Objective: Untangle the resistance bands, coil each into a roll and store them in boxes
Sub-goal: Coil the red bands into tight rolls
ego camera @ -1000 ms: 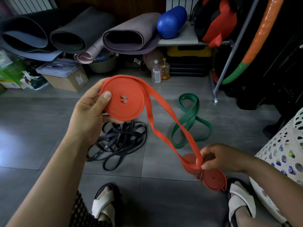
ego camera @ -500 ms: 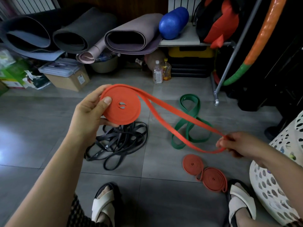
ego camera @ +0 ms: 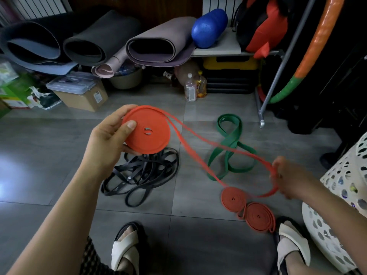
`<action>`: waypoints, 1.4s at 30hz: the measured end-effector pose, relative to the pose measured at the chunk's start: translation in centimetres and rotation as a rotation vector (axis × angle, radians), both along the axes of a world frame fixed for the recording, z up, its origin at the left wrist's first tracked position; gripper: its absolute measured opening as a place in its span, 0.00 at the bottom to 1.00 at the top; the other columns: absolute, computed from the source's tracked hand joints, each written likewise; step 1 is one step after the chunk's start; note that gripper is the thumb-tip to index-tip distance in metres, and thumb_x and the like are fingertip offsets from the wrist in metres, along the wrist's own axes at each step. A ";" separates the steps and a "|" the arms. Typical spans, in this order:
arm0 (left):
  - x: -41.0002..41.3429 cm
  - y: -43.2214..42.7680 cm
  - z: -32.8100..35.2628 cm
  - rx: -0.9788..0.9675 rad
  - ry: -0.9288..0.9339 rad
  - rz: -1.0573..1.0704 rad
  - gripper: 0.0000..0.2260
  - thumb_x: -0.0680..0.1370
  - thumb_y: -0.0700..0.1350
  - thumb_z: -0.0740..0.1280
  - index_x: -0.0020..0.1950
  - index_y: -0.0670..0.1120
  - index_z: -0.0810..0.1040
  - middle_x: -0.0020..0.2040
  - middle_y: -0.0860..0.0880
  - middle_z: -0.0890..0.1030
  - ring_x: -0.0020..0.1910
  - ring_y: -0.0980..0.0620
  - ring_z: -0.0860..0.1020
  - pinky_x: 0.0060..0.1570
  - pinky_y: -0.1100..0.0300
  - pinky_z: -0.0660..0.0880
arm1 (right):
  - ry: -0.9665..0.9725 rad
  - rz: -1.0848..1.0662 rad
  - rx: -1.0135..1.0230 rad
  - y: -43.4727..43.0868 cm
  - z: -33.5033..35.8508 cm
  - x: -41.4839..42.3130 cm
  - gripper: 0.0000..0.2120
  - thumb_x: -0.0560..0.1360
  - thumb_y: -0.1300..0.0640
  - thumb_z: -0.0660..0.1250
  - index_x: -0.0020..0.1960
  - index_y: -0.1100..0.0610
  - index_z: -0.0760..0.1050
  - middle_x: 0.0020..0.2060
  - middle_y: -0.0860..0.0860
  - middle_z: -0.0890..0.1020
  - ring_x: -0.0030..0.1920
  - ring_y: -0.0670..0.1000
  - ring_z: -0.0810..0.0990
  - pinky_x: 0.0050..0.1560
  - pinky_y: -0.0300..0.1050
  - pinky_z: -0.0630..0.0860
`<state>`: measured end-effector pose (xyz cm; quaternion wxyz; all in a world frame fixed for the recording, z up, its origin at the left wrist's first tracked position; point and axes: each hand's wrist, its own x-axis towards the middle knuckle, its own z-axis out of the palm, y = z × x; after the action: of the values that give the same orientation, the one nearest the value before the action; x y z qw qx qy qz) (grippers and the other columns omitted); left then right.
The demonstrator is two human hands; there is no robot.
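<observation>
Grey floor tiles (ego camera: 49, 155) ran back to a cluttered wall. Rolled mats (ego camera: 158, 44) were stacked there beside a blue foam roller (ego camera: 208, 28) on a shelf, with a cardboard box (ego camera: 83, 96) and two bottles (ego camera: 190, 88) lower down.

Nearer the camera, the left hand (ego camera: 108, 139) gripped an orange roll (ego camera: 151, 135) at its left edge. The thumb pressed flat on the roll's face and the fingers curled behind it. The roll faced the camera, held above a black tangle of bands (ego camera: 143, 171) on the floor.

From the roll's top a loose tail (ego camera: 198, 153) of two strands swept down and to the right. It passed in front of a green band (ego camera: 228, 147), which lay twisted into a figure of eight on the tiles.

The right hand (ego camera: 292, 175) held the far end of that tail, where the strands turned back on themselves. Its fingers looked curled round the loop, but motion blur smeared the hand and the exact grip could not be made out.

Just below and left of that hand an orange coil (ego camera: 233, 198) lay flat on the floor, touching a second coil (ego camera: 259, 216) that sat beside the right sandal (ego camera: 292, 245).

A white perforated basket (ego camera: 347, 185) was cut off by the right edge, and what showed through its holes was too small to tell. Both forearms ran out of the bottom of the view.
</observation>
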<state>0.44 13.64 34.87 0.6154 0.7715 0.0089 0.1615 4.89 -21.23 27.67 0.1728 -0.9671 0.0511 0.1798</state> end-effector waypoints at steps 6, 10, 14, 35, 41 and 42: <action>-0.2 -3.2 -1.1 0.646 -0.153 -0.276 0.15 0.75 0.53 0.60 0.62 0.60 0.72 0.55 0.66 0.76 0.51 0.76 0.71 0.51 0.78 0.68 | -0.024 0.377 0.273 3.9 2.2 -1.4 0.35 0.68 0.40 0.67 0.71 0.48 0.59 0.69 0.46 0.67 0.67 0.46 0.68 0.64 0.41 0.66; -0.2 -5.0 -1.6 0.726 -0.177 -0.444 0.14 0.77 0.52 0.58 0.62 0.57 0.69 0.54 0.70 0.73 0.50 0.77 0.70 0.50 0.79 0.66 | -0.177 0.385 0.916 8.0 4.2 -1.8 0.22 0.68 0.47 0.70 0.61 0.43 0.70 0.55 0.41 0.78 0.55 0.36 0.76 0.56 0.30 0.71; -0.2 -4.7 -1.7 0.577 -0.121 -0.412 0.14 0.76 0.53 0.60 0.61 0.61 0.72 0.52 0.70 0.74 0.50 0.70 0.75 0.47 0.75 0.73 | -0.141 0.331 1.107 9.6 4.7 -1.3 0.12 0.68 0.65 0.70 0.47 0.51 0.79 0.35 0.40 0.83 0.39 0.37 0.81 0.43 0.28 0.74; -0.1 -8.1 -1.5 -0.251 0.156 -0.080 0.05 0.78 0.42 0.62 0.49 0.50 0.75 0.44 0.51 0.82 0.40 0.51 0.82 0.31 0.56 0.80 | -0.049 -0.136 1.479 9.9 3.5 -1.0 0.10 0.59 0.55 0.69 0.40 0.53 0.81 0.34 0.46 0.85 0.37 0.42 0.82 0.42 0.33 0.79; 0.1 -10.1 -2.0 -0.601 0.254 -0.041 0.06 0.78 0.44 0.61 0.52 0.45 0.74 0.50 0.44 0.81 0.42 0.49 0.83 0.35 0.54 0.81 | -0.005 -0.321 1.730 11.3 3.7 -0.3 0.16 0.60 0.52 0.69 0.45 0.60 0.81 0.35 0.50 0.85 0.35 0.45 0.83 0.35 0.37 0.79; 0.2 -10.2 -2.1 -0.632 0.262 -0.033 0.06 0.78 0.45 0.60 0.53 0.45 0.74 0.52 0.44 0.81 0.43 0.48 0.83 0.36 0.54 0.81 | 0.007 -0.330 1.739 11.5 3.7 -0.4 0.17 0.62 0.53 0.68 0.48 0.61 0.79 0.35 0.51 0.85 0.35 0.46 0.83 0.36 0.37 0.79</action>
<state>0.66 3.44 32.78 0.8202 0.5567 0.1250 0.0404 4.53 -9.74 31.32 0.8705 -0.4732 0.0359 0.1307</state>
